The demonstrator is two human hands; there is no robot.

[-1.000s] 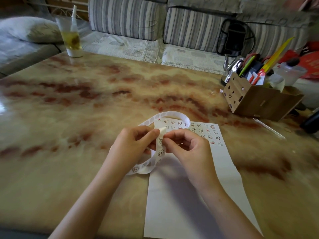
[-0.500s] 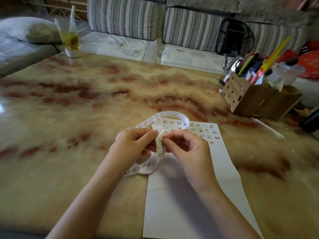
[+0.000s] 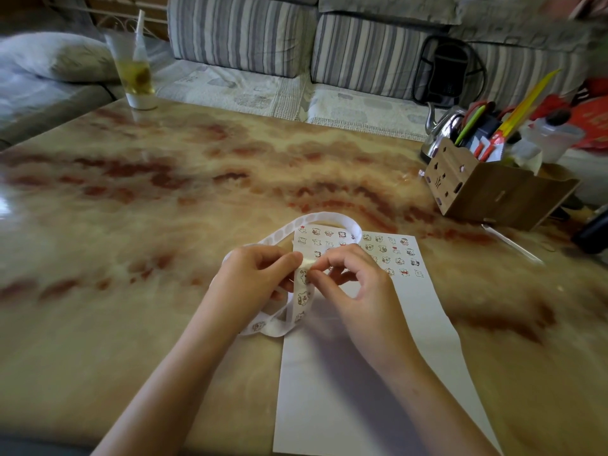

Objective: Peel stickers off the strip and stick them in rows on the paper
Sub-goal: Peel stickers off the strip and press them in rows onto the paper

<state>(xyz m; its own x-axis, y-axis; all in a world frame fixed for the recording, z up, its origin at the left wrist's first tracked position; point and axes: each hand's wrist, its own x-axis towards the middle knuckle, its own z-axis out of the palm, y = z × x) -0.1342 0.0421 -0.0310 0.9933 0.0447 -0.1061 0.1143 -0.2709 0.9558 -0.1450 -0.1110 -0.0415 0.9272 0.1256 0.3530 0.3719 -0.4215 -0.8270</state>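
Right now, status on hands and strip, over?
Left hand pinches sticker strip; right hand pinches its top end. Paper has rows at far end. Nothing blocking.

Looks like a home living room: striped sofa cushions (image 3: 243, 31) behind a glossy marble-patterned table (image 3: 164, 209), a pillow (image 3: 56, 55) at far left, a plastic cup (image 3: 133, 70) of yellowish drink with a straw, a cardboard organiser (image 3: 477, 189) crammed with pens beside a metal kettle (image 3: 441, 126).

Glossy marble table (image 3: 164, 225) — matt paper (image 3: 355, 390)
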